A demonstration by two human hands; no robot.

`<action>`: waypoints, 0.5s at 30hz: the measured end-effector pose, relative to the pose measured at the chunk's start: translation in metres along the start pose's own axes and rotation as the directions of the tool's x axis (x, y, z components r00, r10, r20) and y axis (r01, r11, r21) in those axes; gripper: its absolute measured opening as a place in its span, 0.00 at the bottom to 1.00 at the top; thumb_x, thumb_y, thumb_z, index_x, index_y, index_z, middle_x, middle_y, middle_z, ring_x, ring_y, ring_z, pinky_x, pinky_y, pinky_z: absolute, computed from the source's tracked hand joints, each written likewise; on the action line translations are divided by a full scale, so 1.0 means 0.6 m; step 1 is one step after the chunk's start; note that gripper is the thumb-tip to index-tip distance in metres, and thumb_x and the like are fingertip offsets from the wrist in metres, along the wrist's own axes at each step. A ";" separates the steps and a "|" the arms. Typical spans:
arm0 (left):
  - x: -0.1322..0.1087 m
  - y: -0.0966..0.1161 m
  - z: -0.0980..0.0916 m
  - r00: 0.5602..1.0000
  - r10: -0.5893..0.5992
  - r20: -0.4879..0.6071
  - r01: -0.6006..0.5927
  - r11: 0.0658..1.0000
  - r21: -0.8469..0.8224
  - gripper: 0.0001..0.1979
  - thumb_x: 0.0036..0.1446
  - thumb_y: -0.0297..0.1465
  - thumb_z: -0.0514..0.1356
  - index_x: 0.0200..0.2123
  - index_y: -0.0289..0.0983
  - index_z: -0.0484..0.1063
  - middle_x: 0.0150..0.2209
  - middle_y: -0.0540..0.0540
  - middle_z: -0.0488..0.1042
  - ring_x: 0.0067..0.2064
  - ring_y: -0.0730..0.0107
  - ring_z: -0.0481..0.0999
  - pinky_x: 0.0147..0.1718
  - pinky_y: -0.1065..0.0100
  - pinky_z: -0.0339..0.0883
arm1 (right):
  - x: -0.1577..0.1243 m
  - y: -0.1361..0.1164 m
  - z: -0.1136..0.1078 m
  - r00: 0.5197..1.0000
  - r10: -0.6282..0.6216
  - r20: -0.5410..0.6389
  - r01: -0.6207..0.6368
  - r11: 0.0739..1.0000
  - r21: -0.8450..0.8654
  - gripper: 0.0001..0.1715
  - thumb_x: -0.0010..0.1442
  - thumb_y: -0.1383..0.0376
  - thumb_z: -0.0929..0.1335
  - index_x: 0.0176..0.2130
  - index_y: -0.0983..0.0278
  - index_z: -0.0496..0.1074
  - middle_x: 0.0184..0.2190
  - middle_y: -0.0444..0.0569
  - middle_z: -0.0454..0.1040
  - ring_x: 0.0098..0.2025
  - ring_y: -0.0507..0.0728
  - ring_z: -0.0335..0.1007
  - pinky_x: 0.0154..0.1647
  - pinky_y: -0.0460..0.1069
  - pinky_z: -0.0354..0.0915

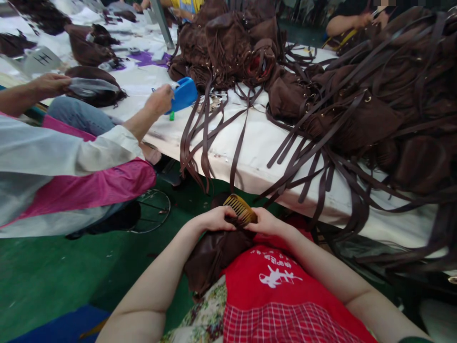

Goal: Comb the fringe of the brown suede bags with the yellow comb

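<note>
A dark brown fringed bag rests on my lap against the red apron. Just above it, a yellow-brown wide-toothed comb sits between my two hands, tilted. My right hand is closed around the comb's right end, its thumb near the bag. My left hand is closed on the top part of the bag, with its fingertips beside the comb's teeth. What lies under the fingertips is partly hidden.
A white-covered table stands ahead, heaped with brown bags whose straps hang over the edge. At left, a co-worker's hand holds a blue object. A wire-framed stool stands on the green floor.
</note>
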State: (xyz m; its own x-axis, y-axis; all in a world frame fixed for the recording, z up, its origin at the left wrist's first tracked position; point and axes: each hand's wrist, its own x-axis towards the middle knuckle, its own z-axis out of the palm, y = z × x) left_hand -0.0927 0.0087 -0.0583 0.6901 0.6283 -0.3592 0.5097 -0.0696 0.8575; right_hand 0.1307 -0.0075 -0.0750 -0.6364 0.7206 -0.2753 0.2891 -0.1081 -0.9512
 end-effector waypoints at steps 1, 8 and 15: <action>0.000 -0.009 0.001 1.000 0.029 0.009 -0.029 0.999 -0.036 0.17 0.46 0.34 0.65 0.41 0.35 0.77 0.42 0.45 0.76 0.44 0.63 0.74 0.44 0.67 0.66 | -0.003 -0.001 0.002 0.997 0.020 0.079 -0.018 0.999 -0.027 0.25 0.48 0.60 0.73 0.45 0.67 0.71 0.39 0.49 0.77 0.38 0.56 0.72 0.38 0.49 0.68; 0.001 -0.065 0.018 0.999 -0.026 0.025 0.031 0.967 -0.254 0.17 0.47 0.29 0.65 0.43 0.36 0.75 0.49 0.41 0.74 0.50 0.61 0.73 0.52 0.63 0.63 | -0.025 0.006 0.032 0.979 0.149 0.136 -0.076 0.898 -0.434 0.23 0.41 0.55 0.75 0.35 0.64 0.73 0.29 0.43 0.75 0.30 0.54 0.69 0.28 0.45 0.60; 0.005 -0.079 0.021 0.976 0.027 0.214 0.079 0.881 -0.467 0.35 0.41 0.34 0.71 0.54 0.36 0.67 0.54 0.41 0.71 0.55 0.57 0.70 0.54 0.61 0.62 | -0.023 0.011 0.014 0.948 0.164 0.274 -0.105 0.970 -0.218 0.04 0.46 0.69 0.67 0.29 0.67 0.70 0.22 0.38 0.66 0.24 0.48 0.60 0.24 0.42 0.55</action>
State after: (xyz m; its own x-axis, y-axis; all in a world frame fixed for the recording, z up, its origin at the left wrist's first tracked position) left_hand -0.1082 0.0040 -0.1045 0.7974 0.4456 -0.4069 0.2633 0.3497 0.8991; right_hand 0.1354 -0.0242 -0.0785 -0.7519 0.4773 -0.4547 0.5026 -0.0312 -0.8639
